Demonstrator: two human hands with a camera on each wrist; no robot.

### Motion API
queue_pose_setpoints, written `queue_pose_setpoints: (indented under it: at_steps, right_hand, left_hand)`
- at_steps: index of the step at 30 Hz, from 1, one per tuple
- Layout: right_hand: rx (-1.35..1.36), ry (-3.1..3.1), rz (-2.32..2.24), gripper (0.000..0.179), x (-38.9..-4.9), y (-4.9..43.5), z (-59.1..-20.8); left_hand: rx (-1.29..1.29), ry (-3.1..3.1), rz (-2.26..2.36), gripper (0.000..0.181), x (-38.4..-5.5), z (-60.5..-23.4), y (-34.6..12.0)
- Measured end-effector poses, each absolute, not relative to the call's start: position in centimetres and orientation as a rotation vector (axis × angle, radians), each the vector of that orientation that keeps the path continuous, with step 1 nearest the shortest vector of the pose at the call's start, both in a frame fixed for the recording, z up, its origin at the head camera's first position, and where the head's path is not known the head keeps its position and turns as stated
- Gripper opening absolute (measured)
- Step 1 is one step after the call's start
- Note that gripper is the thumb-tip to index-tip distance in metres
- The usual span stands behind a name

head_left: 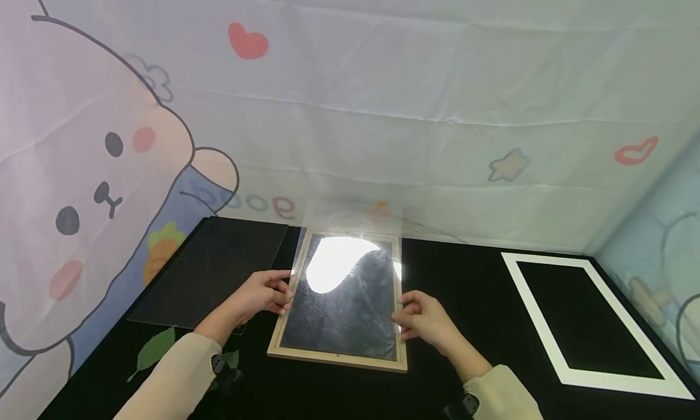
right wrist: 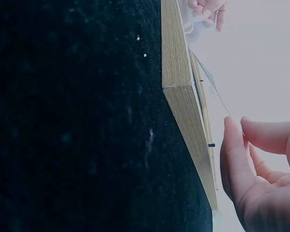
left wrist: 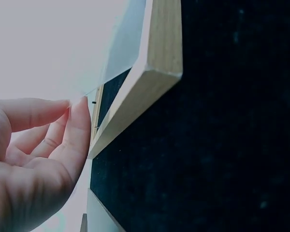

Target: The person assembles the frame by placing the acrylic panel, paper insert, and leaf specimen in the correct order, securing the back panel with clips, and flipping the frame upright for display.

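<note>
A clear plastic sheet [head_left: 350, 213], with a bright glare on it, is held over a light wooden picture frame [head_left: 336, 358] lying on the black table. My left hand [head_left: 265, 295] pinches the sheet's left edge between thumb and fingers. On the opposite side, my right hand [head_left: 426, 320] pinches its right edge. Both wrist views show the sheet tilted above the frame; its far end stands past the frame's back edge. Small dark metal tabs [right wrist: 211, 145] stick out along the frame's inner side. Dark surface shows inside the frame through the sheet.
A thin black board [head_left: 213, 268] lies at the back left. Green leaves [head_left: 155, 349] rest near my left forearm, partly hidden by the sleeve. A white rectangular mat border [head_left: 549, 341] lies at the right. A printed cloth [head_left: 437, 104] hangs behind the table.
</note>
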State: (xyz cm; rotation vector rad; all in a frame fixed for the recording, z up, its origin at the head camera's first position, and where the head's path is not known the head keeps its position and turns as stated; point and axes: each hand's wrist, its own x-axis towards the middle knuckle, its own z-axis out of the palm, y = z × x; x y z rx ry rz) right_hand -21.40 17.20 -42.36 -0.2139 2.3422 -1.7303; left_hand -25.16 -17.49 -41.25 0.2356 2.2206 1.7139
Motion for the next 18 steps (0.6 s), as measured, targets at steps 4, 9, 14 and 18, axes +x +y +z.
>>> queue_pose_setpoints:
  at_steps: [4, 9, 14, 18]
  right_hand:
    - [-0.228, 2.344, -1.722, 0.038, -21.32, 17.30, -42.59]
    - [-0.240, 2.353, -1.709, 0.038, -21.46, 17.39, -43.14]
    - [-0.257, 2.345, -1.717, 0.038, -21.37, 17.42, -43.12]
    - [-0.260, 2.358, -1.709, 0.036, -21.32, 17.40, -43.02]
  left_hand:
    - [0.244, 2.208, 1.707, 0.061, -25.27, -41.39, -17.59]
    - [0.209, 2.211, 1.705, 0.060, -25.32, -41.66, -17.54]
    - [0.193, 2.218, 1.705, 0.060, -25.28, -41.92, -17.45]
    - [0.192, 2.216, 1.704, 0.061, -25.24, -41.99, -17.43]
